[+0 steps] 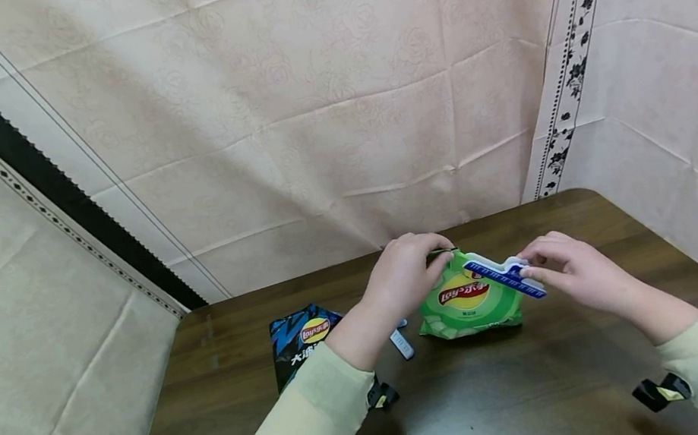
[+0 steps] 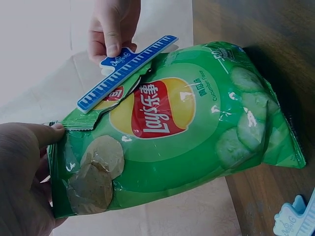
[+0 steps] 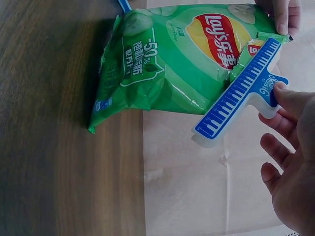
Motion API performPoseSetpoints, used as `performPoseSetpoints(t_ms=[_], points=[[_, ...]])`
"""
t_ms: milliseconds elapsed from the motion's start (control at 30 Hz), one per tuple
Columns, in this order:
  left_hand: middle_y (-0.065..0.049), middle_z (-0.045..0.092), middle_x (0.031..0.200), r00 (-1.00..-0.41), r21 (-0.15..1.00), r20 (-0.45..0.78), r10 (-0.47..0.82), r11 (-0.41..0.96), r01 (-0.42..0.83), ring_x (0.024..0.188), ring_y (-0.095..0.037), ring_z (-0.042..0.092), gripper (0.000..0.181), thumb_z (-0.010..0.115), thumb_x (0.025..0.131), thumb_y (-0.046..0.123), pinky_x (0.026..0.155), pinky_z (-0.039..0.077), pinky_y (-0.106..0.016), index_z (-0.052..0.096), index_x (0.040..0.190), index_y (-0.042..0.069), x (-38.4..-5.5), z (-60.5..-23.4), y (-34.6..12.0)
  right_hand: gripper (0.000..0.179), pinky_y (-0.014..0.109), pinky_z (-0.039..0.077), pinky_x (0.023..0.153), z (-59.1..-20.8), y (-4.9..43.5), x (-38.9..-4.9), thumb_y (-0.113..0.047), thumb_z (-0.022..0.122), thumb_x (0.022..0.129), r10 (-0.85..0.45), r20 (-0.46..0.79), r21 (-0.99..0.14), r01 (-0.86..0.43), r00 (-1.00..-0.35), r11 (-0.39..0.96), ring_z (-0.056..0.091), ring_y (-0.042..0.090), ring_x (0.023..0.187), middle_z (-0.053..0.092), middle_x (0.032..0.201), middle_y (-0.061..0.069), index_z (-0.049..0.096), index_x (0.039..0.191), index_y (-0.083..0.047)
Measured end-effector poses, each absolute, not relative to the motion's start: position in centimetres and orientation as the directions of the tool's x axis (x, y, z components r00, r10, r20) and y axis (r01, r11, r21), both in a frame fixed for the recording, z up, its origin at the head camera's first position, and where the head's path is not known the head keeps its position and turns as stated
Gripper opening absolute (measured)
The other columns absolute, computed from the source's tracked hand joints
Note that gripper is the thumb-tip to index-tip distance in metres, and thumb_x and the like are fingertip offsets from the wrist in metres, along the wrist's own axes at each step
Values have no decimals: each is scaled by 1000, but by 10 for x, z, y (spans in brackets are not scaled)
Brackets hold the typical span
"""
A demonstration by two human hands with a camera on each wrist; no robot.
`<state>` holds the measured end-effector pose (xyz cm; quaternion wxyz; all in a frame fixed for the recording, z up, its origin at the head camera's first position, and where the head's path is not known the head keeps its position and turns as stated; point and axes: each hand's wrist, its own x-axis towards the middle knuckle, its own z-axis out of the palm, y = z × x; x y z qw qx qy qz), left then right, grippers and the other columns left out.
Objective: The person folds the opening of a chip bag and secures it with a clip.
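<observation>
- Clearly, from the head view, I see the green chip bag (image 1: pixel 469 313) between both hands at the bench (image 1: pixel 477 404); I cannot tell whether its bottom touches the wood. The left hand (image 1: pixel 408 269) grips its upper left corner, while the right hand (image 1: pixel 565 266) holds a blue clip (image 1: pixel 505 278). A black chip bag (image 1: pixel 291 342) lies to the left, partly covered by the left forearm (image 1: pixel 360 335), with a pale-blue clip (image 1: pixel 402 345) between the bags.
- Through the left wrist view, I see the left thumb pressing the bag's corner in a narrow pinch; the blue clip, printed with piano keys, slants across the folded top.
- On the right wrist view, I watch the right hand pinch the clip's tab, its other fingers apart.
</observation>
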<state>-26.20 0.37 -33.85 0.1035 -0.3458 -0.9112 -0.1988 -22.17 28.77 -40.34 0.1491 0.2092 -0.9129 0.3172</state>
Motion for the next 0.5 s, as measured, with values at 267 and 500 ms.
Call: performPoseSetpoints(t_ms=[267,500], points=[[14,71,107,-721,274,353,596,671,689,103,-8,61,19,61,99,34,97,45,-33,74,110,26,-261,-337,3,12,28,52,68,-402,283,-224,-15,71,93,-297,420,-521,-496,-858,695,51,8,89,62,99,-5,71,104,-17],[13,69,107,-703,237,384,599,672,702,103,-9,58,18,63,98,35,94,44,-33,75,108,26,-259,-333,2,13,28,51,69,-397,276,-224,-14,72,92,-303,424,-532,-505,-854,679,52,10,90,63,100,-4,72,104,-17]])
